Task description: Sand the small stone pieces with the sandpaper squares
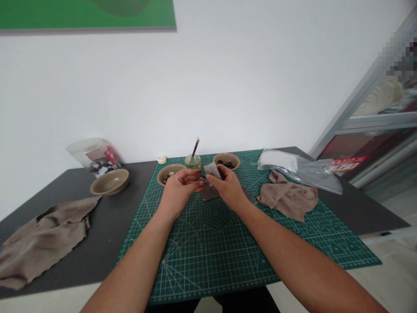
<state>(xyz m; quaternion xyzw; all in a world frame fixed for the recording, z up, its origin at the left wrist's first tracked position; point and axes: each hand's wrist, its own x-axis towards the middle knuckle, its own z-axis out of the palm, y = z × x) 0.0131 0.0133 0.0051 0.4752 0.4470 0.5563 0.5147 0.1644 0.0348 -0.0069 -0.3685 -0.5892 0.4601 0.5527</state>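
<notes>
Over the middle of the mat, my left hand (180,189) pinches a small dark piece (202,178) between thumb and fingertips; its kind is too small to tell. My right hand (230,188), just beside it, is closed on a grey speckled pad (212,169), perhaps cloth or paper. Below the two hands lies a flat dark brownish sheet (211,194). Behind my left hand is a tan bowl (160,174) with small round pieces in it. A second tan bowl (236,163), behind my right hand, holds dark pieces. Between the bowls stands a glass jar (193,162) with a brush-like stick (196,147) leaning in it.
The green cutting mat (228,252) covers much of a dark table (110,234). Brown cloths lie right (288,198) and left (48,239). Farther left are a tan dish (110,181) and a clear tub (94,152). A plastic bag (312,171) lies back right, a white lid (162,159) at the back.
</notes>
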